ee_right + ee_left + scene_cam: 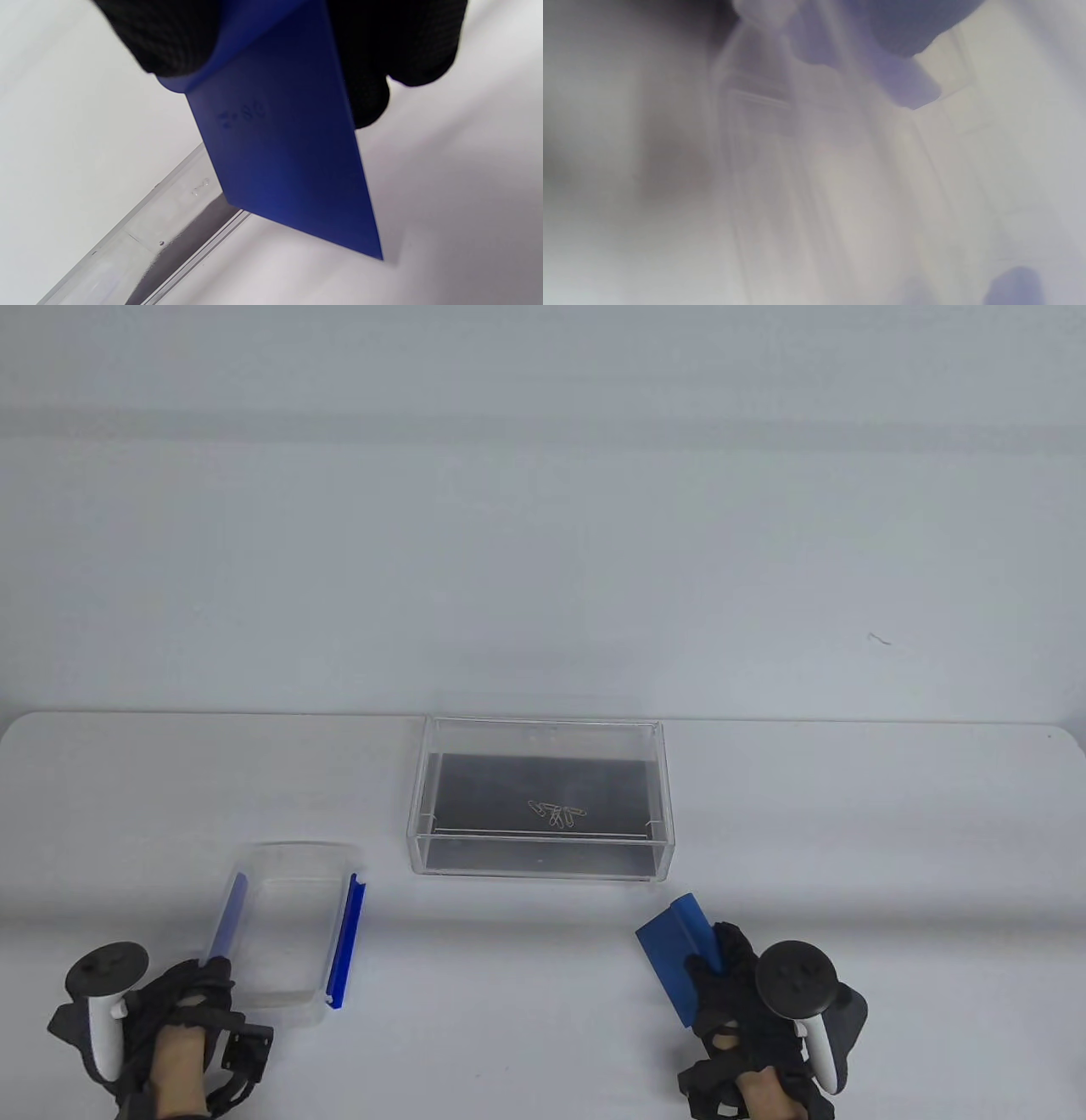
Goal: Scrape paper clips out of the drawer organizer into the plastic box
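The white bench [543,984] carries the clear drawer organizer [543,802] at its middle, with the paper clips [558,813] lying on its dark floor. Near my left side stands the plastic box [284,933] with blue clasps; my left hand [182,1001] grips its near corner. My right hand [747,984] holds a blue scraper [674,954], just beside the organizer.
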`<state>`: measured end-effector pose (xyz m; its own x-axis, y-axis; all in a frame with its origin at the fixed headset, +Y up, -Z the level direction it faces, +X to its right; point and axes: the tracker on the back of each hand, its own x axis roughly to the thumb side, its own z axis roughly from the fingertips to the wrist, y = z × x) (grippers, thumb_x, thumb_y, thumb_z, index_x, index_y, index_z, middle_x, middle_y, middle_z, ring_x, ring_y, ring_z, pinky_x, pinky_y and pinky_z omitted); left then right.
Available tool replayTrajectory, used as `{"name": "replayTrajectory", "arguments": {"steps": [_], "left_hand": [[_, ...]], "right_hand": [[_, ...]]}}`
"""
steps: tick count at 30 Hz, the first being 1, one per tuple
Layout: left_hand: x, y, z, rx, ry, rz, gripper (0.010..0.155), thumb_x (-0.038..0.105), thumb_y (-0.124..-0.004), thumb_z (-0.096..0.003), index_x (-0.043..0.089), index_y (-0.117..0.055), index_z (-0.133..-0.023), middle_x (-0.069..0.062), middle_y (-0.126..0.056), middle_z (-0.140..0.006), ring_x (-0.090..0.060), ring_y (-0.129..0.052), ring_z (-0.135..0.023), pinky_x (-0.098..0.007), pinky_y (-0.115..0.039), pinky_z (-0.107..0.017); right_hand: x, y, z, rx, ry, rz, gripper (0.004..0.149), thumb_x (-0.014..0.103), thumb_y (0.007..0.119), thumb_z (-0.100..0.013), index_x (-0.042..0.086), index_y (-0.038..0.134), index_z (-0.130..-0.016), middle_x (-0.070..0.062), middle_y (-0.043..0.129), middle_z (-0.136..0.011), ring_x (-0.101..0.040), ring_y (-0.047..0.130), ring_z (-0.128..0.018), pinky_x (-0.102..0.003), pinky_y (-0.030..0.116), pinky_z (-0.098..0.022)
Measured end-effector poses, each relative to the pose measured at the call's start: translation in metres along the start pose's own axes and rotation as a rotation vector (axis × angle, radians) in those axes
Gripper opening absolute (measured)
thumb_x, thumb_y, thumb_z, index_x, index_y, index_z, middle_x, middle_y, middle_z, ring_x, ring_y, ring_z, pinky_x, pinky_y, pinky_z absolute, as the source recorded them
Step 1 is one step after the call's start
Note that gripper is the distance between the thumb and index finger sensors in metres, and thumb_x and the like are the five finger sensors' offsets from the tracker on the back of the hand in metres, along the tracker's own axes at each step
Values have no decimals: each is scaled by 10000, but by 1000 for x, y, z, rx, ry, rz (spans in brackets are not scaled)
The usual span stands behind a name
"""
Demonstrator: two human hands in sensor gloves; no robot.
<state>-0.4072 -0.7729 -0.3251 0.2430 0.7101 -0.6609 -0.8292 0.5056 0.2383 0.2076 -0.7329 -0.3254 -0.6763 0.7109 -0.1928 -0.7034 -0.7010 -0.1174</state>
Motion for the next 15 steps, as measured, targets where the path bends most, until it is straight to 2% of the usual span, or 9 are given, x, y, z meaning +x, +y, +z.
{"name": "replayTrajectory", "arguments": {"steps": [3,6,8,11,15], "left_hand": [[6,-3,6,-34,-36,28,625,424,-706,-474,93,-617,-997,-218,-522,-1006,-493,-327,-992,-600,-500,-690],[17,-7,15,-78,-98,103,637,435,-685,-474,141,-558,-1025,-226,-655,-947,-548,-643,-889,-568,-708,-594],[27,-11,25,-111,-148,139,641,432,-675,-479,173,-518,-1044,-238,-628,-950,-529,-768,-817,-532,-782,-533],[42,-23,39,-142,-246,149,639,433,-646,-486,241,-453,-1065,-243,-623,-935,-516,-809,-763,-498,-818,-490],[60,-50,59,-188,-347,141,651,431,-613,-492,243,-386,-1073,-244,-589,-938,-511,-805,-742,-467,-850,-458]], "right_hand": [[-1,0,0,0,-1,1,639,414,750,-417,171,509,-957,-76,796,-795,-265,912,-567,-455,746,-513],[-1,-2,0,-4,-1,-4,641,414,748,-417,170,506,-958,-77,793,-799,-266,911,-571,-455,745,-515],[-1,-2,0,-5,-3,-5,639,414,746,-419,172,505,-959,-76,792,-800,-265,911,-571,-455,745,-516],[-1,-3,-1,-8,-8,-2,639,415,745,-418,173,505,-959,-75,791,-801,-265,911,-572,-453,746,-517],[-1,-3,-1,-8,-10,-1,640,415,746,-418,172,504,-959,-76,792,-801,-265,911,-572,-454,746,-516]]}}
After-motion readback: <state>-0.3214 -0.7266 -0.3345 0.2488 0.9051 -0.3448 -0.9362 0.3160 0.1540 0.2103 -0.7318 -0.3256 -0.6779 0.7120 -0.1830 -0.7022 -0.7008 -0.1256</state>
